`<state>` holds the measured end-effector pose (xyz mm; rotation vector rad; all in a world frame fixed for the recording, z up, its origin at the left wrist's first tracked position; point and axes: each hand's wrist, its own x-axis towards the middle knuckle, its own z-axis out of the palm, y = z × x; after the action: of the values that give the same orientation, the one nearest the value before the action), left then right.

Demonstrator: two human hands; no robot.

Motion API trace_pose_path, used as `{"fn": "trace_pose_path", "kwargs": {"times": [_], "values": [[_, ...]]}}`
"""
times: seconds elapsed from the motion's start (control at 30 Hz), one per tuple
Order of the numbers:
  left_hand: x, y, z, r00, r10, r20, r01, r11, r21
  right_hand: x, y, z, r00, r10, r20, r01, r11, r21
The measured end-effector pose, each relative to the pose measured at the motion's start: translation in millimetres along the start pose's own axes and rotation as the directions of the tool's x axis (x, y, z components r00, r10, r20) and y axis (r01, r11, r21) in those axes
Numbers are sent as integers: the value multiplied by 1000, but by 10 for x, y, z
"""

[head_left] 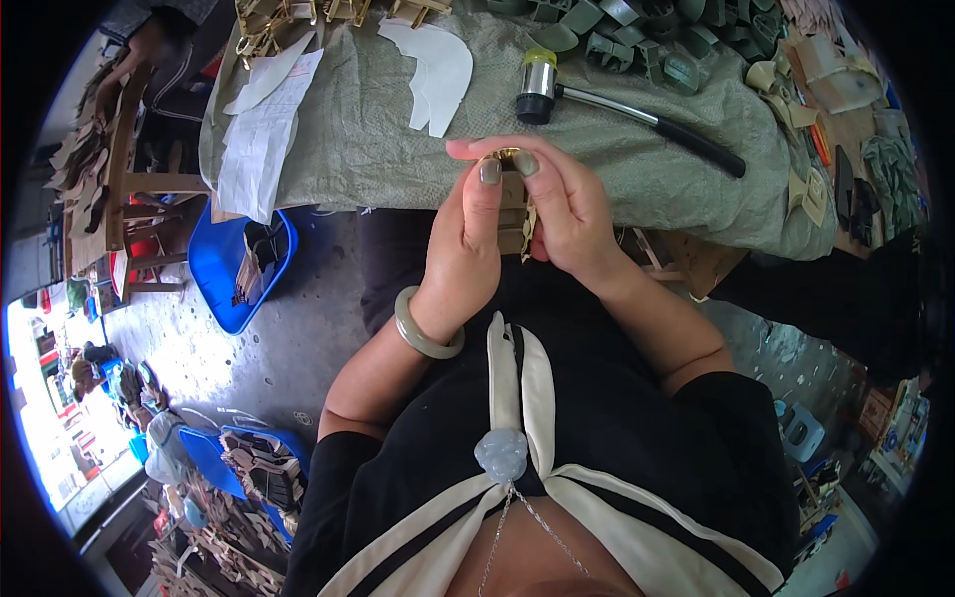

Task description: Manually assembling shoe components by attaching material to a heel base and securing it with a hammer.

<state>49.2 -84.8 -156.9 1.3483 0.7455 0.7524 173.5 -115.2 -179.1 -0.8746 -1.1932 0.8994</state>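
Both hands meet just past the near edge of the covered table, around a small beige piece with shiny gold trim [514,211]. My left hand [464,231] grips its left side, the thumb pressed up near the top. From the right, my right hand [571,211] closes on the same piece, its thumb on the gold upper end. Fingers hide much of the piece, so its exact kind is unclear. Beyond my right hand lies a mallet [657,124] with a metal and black head, a yellow face and a black grip. A white cut-out sheet [438,78] lies beyond my left hand.
Grey-green woven cloth [368,159] covers the table. Gold frame-like parts [274,30] sit at the far left, above a written paper [261,144]. Dark green moulded pieces [637,45] pile up at the far right. A blue bin [209,249] stands on the floor at left; another person [179,60] is beyond.
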Motion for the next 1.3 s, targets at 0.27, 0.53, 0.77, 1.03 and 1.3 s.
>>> {"fn": "trace_pose_path", "kwargs": {"times": [0.27,0.53,0.77,1.03,1.3], "values": [[-16,-14,-225,896,-316,312,415,845,-338,-88,-230,-144,863,369,346,-441,883,160],[72,51,-377,828,-306,469,425,889,-171,103,-240,-311,797,480,366,-573,792,209],[-55,-157,-320,811,-433,393,521,841,-149,-186,-91,-98,914,405,39,-389,898,-205],[-110,-45,-287,909,-304,284,331,942,-50,-116,-207,-50,851,433,298,-509,819,263],[-138,-232,-248,967,-194,162,226,951,-211,-181,79,164,993,116,15,-116,993,-20]]}}
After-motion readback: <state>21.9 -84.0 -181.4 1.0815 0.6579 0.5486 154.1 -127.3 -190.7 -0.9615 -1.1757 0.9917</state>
